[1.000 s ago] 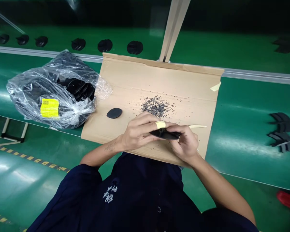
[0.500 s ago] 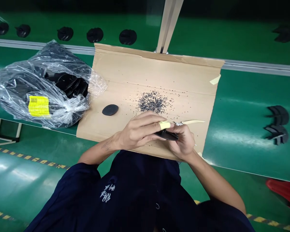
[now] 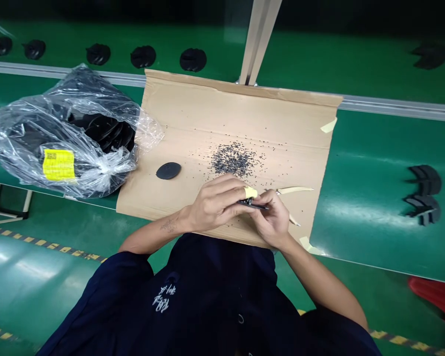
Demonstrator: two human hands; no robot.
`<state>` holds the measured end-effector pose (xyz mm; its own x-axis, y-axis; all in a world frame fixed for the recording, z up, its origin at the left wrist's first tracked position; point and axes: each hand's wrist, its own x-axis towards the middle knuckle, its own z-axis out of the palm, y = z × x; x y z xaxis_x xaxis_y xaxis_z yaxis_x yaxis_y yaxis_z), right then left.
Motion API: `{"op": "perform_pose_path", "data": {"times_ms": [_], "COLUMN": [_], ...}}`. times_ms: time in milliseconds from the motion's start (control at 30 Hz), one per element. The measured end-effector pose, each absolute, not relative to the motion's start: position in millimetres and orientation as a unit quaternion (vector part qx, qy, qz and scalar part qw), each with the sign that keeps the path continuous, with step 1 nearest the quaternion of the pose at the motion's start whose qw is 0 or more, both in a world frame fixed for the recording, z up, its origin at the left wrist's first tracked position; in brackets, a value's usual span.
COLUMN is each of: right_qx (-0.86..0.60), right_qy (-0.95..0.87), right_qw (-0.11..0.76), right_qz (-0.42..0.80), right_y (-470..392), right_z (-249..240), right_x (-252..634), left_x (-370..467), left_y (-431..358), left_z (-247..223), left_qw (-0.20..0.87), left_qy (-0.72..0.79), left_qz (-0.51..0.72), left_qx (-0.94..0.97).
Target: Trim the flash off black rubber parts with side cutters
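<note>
Left hand (image 3: 217, 205): fingers closed on one edge of a thin, black, plate-like part (image 3: 258, 206), seen nearly edge-on. A pale yellow finger cover (image 3: 249, 192) wraps one finger. Right hand (image 3: 272, 217): thumb and fingers pinch the opposite edge. The part is held over the near half of a tan cardboard sheet (image 3: 189, 109), just short of a scattered heap of tiny black pieces (image 3: 233, 159). A cream-handled tool (image 3: 295, 189) lies partly hidden behind the right hand. Step in hand, as judged: two-handed fingertip work on the part. The next move appears to call for a steady left hold — right fingertips controlling the edge — though the exact contact is hidden.
</note>
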<state>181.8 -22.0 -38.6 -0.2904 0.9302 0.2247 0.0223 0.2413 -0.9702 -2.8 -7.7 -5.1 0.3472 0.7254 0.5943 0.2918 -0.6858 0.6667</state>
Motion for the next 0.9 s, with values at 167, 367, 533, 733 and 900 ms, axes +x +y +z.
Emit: {"op": "perform_pose_path", "data": {"times_ms": [167,367,533,733,900], "right_qx": [-0.374,-0.407,-0.466,-0.425,-0.342], "right_qy": [-0.656,-0.859,-0.873,-0.86,-0.883], "right_qw": [0.423,0.227,0.12,0.222,0.236], "right_qz": [0.501,0.213,0.077,0.177,0.217], "right_y": [-23.6,-9.1,-6.1,-6.6,-0.9], "right_z": [-36.3,-37.0,-45.1,-12.0,12.5], "right_x": [186.7,246.6,292.2,267.5,243.0], "left_x": [-5.8,-15.3,-22.5,-17.1,-16.1], "left_y": [-9.4,-13.8,-12.2,-8.7,-11.1], "left_z": [-7.2,-16.0,-20.6,-17.8,-15.9], "left_qw": [0.365,0.322,0.302,0.31,0.317], "left_qy": [0.302,0.364,0.393,0.371,0.355], "left_qz": [0.45,0.486,0.497,0.497,0.501], "left_qx": [0.757,0.726,0.712,0.721,0.723]}}
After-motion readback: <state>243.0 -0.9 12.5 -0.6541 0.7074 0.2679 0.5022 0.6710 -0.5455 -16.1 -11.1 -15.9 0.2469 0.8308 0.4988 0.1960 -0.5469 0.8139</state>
